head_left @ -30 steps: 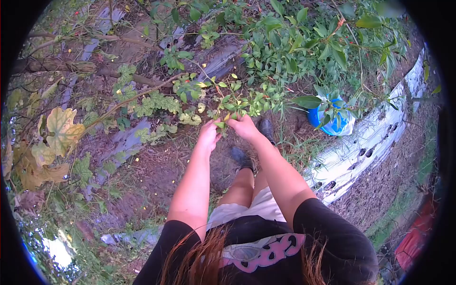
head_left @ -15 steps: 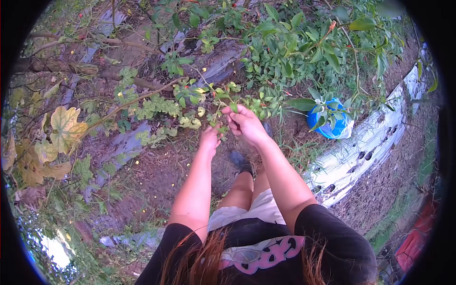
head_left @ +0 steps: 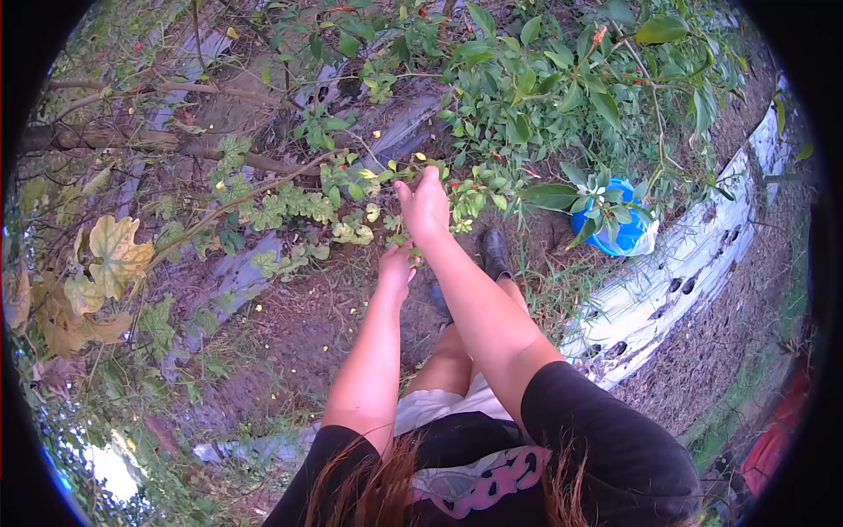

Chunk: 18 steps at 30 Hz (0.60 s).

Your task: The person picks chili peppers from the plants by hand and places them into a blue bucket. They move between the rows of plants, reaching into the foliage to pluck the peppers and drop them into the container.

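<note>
A leafy green branch (head_left: 474, 189) with small red fruits spreads in front of me, at the centre of the view. My right hand (head_left: 425, 206) is raised at its left part, fingers pointing up and thumb apart, among the leaves. Just below it on the left, my left hand (head_left: 397, 266) has its fingers curled beside a few small leaves near the stem. What the curled fingers hold, if anything, is too small to make out.
A blue bucket (head_left: 615, 224) with a whitish bag stands at the right, partly behind leaves. Pale plastic sheeting (head_left: 667, 285) with holes curves along the right. A woody branch (head_left: 114, 139) and yellowing leaves (head_left: 118, 257) are on the left. A dark boot (head_left: 495, 253) shows below.
My right hand has moved slightly left and up, and its fingers have gone from a pinch to stretched out. My left hand has shifted a little right and down. More of the boot shows.
</note>
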Each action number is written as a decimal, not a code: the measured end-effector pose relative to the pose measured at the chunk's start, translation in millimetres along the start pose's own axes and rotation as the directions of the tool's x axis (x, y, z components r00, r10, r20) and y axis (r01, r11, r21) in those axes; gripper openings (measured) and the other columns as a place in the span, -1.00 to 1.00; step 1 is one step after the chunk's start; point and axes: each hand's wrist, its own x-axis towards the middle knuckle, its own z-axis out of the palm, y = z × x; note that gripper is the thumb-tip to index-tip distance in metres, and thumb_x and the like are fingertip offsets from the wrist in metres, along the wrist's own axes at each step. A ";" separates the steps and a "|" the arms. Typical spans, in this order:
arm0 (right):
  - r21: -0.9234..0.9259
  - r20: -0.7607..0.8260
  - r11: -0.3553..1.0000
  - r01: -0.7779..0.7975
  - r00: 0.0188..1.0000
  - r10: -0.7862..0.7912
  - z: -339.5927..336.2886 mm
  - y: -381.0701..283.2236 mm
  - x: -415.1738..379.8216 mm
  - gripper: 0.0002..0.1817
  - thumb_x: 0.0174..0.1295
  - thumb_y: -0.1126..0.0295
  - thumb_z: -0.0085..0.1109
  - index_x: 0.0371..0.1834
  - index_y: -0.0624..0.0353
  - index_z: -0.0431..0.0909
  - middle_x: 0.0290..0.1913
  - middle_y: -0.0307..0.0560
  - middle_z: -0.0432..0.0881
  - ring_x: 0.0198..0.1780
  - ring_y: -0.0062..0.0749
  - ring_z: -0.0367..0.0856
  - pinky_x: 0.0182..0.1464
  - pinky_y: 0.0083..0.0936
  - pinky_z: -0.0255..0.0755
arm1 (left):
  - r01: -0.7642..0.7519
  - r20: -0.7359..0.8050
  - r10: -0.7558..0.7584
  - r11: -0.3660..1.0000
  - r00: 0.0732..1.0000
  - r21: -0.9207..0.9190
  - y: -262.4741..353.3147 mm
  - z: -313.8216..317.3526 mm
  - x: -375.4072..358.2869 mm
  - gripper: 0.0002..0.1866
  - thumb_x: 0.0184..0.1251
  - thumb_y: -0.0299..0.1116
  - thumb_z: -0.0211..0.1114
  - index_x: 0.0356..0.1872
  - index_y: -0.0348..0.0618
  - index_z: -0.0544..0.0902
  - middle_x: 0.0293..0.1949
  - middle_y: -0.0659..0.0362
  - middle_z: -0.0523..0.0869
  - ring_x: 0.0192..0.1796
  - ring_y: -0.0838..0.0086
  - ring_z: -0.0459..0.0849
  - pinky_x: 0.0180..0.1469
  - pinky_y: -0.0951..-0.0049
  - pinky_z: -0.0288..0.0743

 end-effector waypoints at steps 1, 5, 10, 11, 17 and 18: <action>-0.007 -0.007 1.000 0.000 1.000 0.000 -2.5 0.0 1.0 -0.64 0.09 0.23 0.27 -0.29 0.27 0.37 -0.34 0.16 0.59 -0.23 0.01 0.58 -0.15 -0.22 0.41 | -0.002 0.020 0.002 1.000 1.000 0.009 -0.6 0.1 -0.2 -0.84 0.32 -0.21 0.11 -0.14 0.10 0.52 -0.41 0.41 0.51 -0.40 0.69 0.47 -0.30 0.58 0.30; -0.023 0.048 0.999 0.045 0.998 -0.044 -9.0 4.2 8.6 -0.59 0.10 0.21 0.25 -0.19 0.26 0.31 -0.29 0.17 0.59 -0.20 0.06 0.57 -0.14 -0.20 0.40 | 0.000 -0.002 0.000 1.000 1.000 0.000 -3.6 0.5 0.3 -0.84 0.34 -0.23 0.10 -0.14 0.05 0.53 -0.41 0.40 0.54 -0.42 0.71 0.49 -0.35 0.64 0.31; 0.035 -0.010 0.999 0.004 1.000 -0.004 -15.4 -6.5 11.7 -0.65 0.14 0.23 0.21 -0.16 0.26 0.40 -0.25 0.19 0.60 -0.19 0.08 0.57 -0.14 -0.18 0.40 | 0.012 0.014 -0.012 1.000 1.000 -0.008 -4.6 2.2 0.3 -0.83 0.35 -0.23 0.09 -0.14 0.02 0.54 -0.41 0.39 0.54 -0.43 0.72 0.49 -0.36 0.66 0.31; 0.040 -0.018 0.999 0.005 1.000 -0.005 -16.1 -9.1 14.0 -0.65 0.13 0.24 0.23 -0.17 0.26 0.41 -0.25 0.19 0.60 -0.20 0.07 0.57 -0.15 -0.19 0.41 | 0.010 0.011 -0.010 1.000 1.000 -0.005 -4.2 2.5 0.3 -0.83 0.35 -0.23 0.09 -0.13 0.02 0.54 -0.40 0.39 0.54 -0.43 0.72 0.49 -0.36 0.66 0.31; 0.119 0.148 0.960 0.254 0.951 -0.271 0.9 10.1 24.7 -0.62 0.07 0.24 0.27 -0.17 0.22 0.39 -0.25 0.20 0.59 -0.18 0.10 0.56 -0.15 -0.18 0.41 | 0.014 -0.011 -0.013 1.000 1.000 0.013 -1.0 1.0 1.3 -0.83 0.35 -0.23 0.09 -0.11 0.03 0.54 -0.40 0.40 0.54 -0.41 0.72 0.49 -0.36 0.64 0.30; 0.146 0.190 0.957 0.252 0.942 -0.277 -0.5 8.0 22.8 -0.61 0.06 0.24 0.28 -0.17 0.23 0.39 -0.25 0.20 0.58 -0.18 0.10 0.56 -0.16 -0.18 0.41 | 0.017 -0.010 -0.017 1.000 1.000 0.014 -0.5 0.4 1.6 -0.83 0.36 -0.23 0.09 -0.11 0.03 0.54 -0.40 0.40 0.54 -0.41 0.73 0.49 -0.35 0.64 0.30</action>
